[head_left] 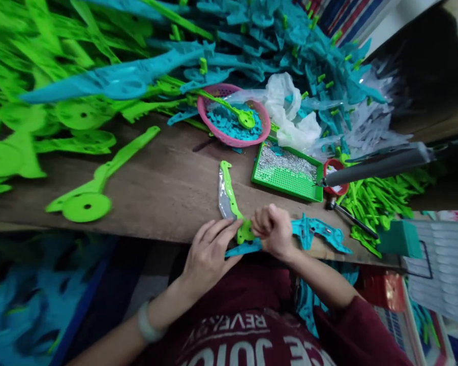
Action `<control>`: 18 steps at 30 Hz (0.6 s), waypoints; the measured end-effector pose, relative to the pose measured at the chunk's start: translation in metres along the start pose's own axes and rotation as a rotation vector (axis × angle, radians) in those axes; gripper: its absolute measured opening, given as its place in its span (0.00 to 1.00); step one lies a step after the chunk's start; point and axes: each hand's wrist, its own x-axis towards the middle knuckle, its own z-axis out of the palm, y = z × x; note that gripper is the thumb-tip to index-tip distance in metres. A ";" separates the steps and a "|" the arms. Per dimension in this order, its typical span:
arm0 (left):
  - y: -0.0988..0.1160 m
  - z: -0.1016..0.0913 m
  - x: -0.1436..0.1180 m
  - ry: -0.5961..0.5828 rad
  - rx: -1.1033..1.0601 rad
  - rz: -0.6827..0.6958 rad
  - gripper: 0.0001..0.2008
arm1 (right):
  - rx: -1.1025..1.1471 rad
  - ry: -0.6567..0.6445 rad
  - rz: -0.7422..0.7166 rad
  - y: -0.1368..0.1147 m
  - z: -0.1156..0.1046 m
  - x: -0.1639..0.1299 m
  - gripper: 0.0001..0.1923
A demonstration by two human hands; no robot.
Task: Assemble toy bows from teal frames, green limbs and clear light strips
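At the table's front edge lies a toy-like plastic piece with a curved green back (229, 190) and a grey blade (224, 198). My left hand (209, 249) has its fingers laid over the lower end, with the thumb by a blue plastic piece (244, 248), holding the parts. Closed into a fist, my right hand (272, 231) presses over the place where green and blue meet. What its fingers hold, if anything, is hidden. The blue piece seems to continue right of the fist as a blue handle-shaped part (316, 230).
A pink basket (232, 141) holds blue bits and a green spoon-shaped piece. Near it stand a green tray (285, 188) of small metal pieces and a red bowl (337, 190). A hammer (353, 218) lies right. Green parts (19, 91) and blue parts (244, 46) are heaped behind.
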 end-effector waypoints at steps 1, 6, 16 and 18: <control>0.002 0.001 0.000 -0.012 0.014 0.014 0.20 | -0.030 0.056 -0.094 -0.013 -0.012 -0.001 0.32; 0.012 -0.005 0.008 -0.092 0.152 0.107 0.14 | -0.434 0.731 -0.699 -0.097 -0.104 0.004 0.15; -0.010 0.077 0.175 -0.477 -0.037 0.633 0.19 | -0.597 -0.018 -0.304 -0.119 -0.158 0.068 0.16; -0.019 0.110 0.204 -0.557 0.009 0.681 0.22 | -0.431 -0.004 -0.343 -0.113 -0.152 0.076 0.20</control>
